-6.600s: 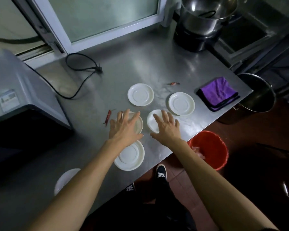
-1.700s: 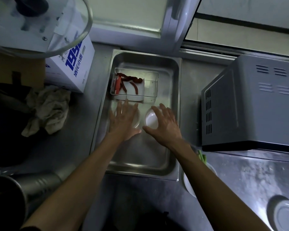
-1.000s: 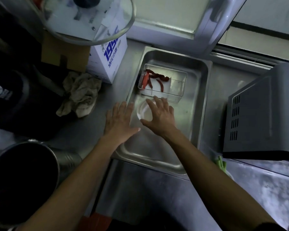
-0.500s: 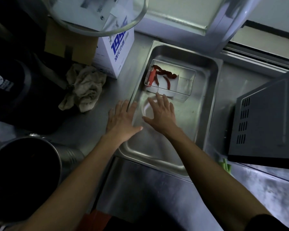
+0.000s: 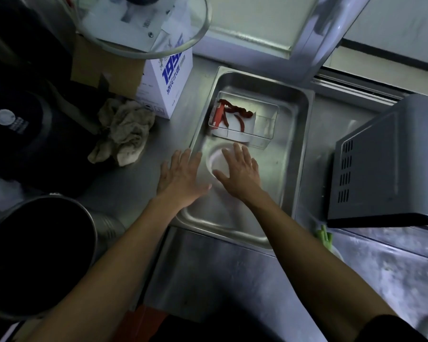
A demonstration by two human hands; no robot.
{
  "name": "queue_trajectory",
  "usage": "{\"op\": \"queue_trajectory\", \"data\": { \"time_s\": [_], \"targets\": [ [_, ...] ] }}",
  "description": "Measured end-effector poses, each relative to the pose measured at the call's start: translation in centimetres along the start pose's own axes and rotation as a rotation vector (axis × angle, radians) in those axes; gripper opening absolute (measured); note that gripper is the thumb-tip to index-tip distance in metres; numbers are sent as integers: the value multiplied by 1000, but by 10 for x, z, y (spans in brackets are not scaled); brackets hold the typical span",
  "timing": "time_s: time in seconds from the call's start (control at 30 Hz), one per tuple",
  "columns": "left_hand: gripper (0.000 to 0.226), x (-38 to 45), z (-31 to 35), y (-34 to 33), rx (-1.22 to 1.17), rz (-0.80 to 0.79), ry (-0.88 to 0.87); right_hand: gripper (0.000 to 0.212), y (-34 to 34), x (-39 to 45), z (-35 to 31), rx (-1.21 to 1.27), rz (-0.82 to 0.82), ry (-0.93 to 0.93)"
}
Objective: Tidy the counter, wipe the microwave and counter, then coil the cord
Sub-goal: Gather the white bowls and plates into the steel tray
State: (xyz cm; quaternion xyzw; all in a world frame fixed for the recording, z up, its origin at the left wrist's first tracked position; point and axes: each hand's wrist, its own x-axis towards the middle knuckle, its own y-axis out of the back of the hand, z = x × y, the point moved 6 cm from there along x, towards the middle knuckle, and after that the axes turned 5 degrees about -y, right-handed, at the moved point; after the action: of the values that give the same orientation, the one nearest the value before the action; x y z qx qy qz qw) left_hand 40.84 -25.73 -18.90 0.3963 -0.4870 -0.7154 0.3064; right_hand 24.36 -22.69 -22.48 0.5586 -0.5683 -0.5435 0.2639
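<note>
Tidying was judged the step in hand: white saucers (image 5: 219, 161) were stacked in the steel tray (image 5: 300, 154) beside the microwave (image 5: 391, 164), touched by the flat, spread right hand (image 5: 240, 172), the left hand (image 5: 181, 177) spread empty, more dishes needing collection next.
</note>
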Motion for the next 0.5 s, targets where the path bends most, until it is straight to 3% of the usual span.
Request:
{"op": "queue_trajectory", "data": {
  "time_s": [0.13, 0.5],
  "targets": [
    [83, -13, 12, 9, -12, 49, -53, 68, 9, -19, 4, 12, 43, -21],
    [79, -34, 77, -6, -4, 60, -216, 55, 42, -115, 57, 60, 147, -131]
  ]
}}
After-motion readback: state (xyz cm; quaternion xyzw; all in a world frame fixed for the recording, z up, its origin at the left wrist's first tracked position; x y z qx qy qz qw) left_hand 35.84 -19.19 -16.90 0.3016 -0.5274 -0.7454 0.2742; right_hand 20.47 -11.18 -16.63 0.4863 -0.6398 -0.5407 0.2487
